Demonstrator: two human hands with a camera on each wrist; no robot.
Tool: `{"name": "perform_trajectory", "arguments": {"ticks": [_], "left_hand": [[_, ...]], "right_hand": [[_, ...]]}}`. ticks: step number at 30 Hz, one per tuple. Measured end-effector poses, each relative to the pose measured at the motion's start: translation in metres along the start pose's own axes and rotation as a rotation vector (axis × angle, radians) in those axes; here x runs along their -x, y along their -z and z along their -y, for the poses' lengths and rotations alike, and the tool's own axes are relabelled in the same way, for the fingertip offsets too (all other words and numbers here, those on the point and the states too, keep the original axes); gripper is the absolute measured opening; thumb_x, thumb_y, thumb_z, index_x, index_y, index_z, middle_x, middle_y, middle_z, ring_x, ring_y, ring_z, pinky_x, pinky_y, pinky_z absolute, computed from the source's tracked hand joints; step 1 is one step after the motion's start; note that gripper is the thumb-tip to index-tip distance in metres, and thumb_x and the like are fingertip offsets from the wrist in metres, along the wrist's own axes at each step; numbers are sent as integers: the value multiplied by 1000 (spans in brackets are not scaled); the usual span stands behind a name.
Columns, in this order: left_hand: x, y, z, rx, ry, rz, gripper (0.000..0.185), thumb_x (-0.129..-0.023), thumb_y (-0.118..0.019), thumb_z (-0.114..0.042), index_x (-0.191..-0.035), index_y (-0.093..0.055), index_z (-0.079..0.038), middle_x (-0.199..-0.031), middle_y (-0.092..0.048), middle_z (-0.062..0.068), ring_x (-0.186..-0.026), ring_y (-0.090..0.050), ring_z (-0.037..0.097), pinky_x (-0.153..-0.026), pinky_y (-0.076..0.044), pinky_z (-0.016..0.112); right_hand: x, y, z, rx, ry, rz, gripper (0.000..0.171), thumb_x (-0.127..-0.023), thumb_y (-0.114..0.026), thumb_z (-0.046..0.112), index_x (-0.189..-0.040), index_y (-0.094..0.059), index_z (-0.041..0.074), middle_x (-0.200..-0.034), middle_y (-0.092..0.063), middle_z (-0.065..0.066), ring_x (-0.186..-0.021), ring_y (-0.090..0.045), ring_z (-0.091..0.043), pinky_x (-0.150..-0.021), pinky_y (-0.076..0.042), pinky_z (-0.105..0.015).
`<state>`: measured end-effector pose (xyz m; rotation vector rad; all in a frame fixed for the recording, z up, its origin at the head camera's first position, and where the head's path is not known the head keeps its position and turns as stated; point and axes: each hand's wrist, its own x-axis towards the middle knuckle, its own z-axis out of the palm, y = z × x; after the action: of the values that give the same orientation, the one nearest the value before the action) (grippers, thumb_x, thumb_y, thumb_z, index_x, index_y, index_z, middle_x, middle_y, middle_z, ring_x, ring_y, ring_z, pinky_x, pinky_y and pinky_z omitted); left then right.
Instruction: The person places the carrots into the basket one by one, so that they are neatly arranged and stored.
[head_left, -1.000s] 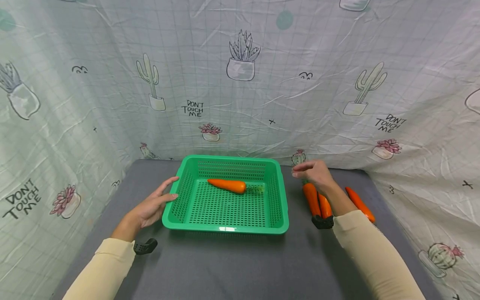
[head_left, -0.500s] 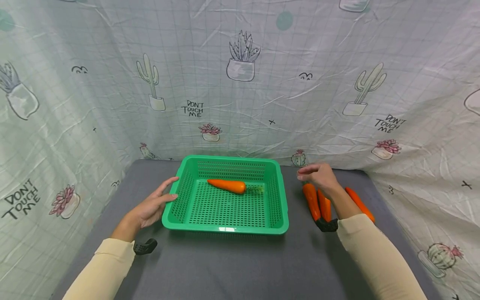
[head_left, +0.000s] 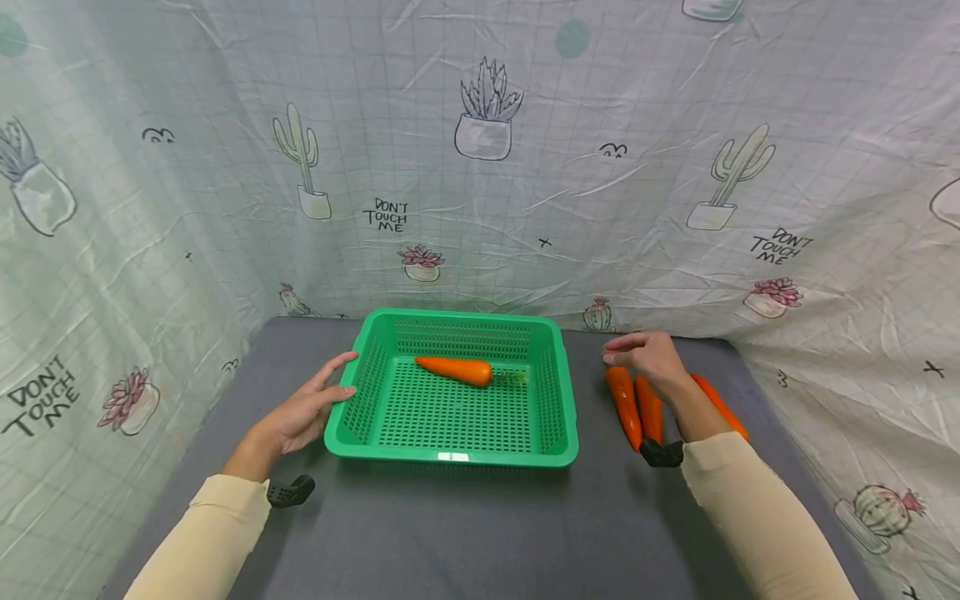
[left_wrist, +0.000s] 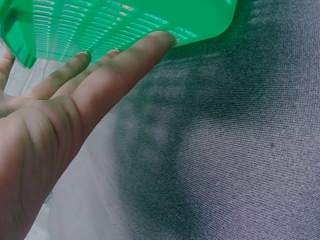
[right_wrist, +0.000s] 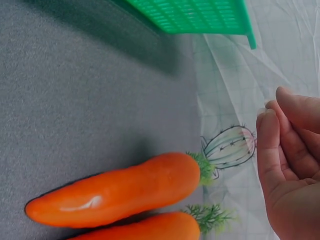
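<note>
A green perforated plastic basket (head_left: pixel 450 460) stands on the grey table, with one orange carrot (head_left: pixel 457 371) lying inside, its leafy top pointing right. My left hand (head_left: pixel 303 417) is at the basket's left side, thumb and forefinger at the rim. In the left wrist view its straight fingers (left_wrist: pixel 122 72) reach along the slotted wall. To the right of the basket, my right hand (head_left: pixel 652 360) hovers over the tops of two carrots, fingers loosely bent and holding nothing. Those are a left carrot (head_left: pixel 624 408) and a right carrot (head_left: pixel 649 407). Their green tufts show in the right wrist view.
Another carrot (head_left: pixel 722 404) lies farther right, partly behind the right forearm. A cloth (head_left: pixel 480 217) printed with cacti hangs behind and at both sides of the table (head_left: pixel 465 533). Each wrist wears a black strap.
My right hand has drifted a little to the right and toward me, exposing more of the two carrots beneath. The left hand, basket and carrots stay where they were.
</note>
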<state>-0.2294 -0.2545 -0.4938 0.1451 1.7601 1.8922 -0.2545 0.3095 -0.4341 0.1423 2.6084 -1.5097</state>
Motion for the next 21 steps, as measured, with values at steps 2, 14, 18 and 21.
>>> {"name": "perform_trajectory", "arguments": {"ticks": [2, 14, 18, 21], "left_hand": [[0, 0, 0, -1, 0, -1, 72, -111, -53, -24, -165, -9, -43, -155, -40, 19, -121, -68, 25, -94, -59, 50], [0, -1, 0, -6, 3, -6, 72, -111, -53, -25, -165, -8, -43, -156, -38, 22, -120, -68, 25, -94, -59, 50], [0, 0, 0, -5, 3, 0, 73, -111, -53, -26, -165, -8, -43, -156, -38, 22, -121, -68, 25, -95, -59, 50], [0, 0, 0, -3, 2, 5, 73, -111, -52, -25, -165, -7, -43, -155, -40, 21, -121, -68, 25, -95, -59, 50]], "right_hand": [[1, 1, -2, -2, -6, -4, 42, -95, -76, 15, -131, -69, -6, -107, -80, 2, -99, -67, -13, -108, -50, -52], [7, 9, -12, -5, -37, -18, 44, -94, -77, 16, -132, -68, -4, -116, -79, -7, -117, -66, -28, -113, -47, -54], [9, 11, -16, -5, -47, -20, 45, -95, -76, 16, -134, -67, -5, -116, -79, -6, -107, -69, -18, -114, -47, -55], [9, 13, -20, -11, -54, -21, 45, -96, -76, 16, -134, -67, -5, -113, -79, -3, -100, -69, -9, -112, -48, -54]]}}
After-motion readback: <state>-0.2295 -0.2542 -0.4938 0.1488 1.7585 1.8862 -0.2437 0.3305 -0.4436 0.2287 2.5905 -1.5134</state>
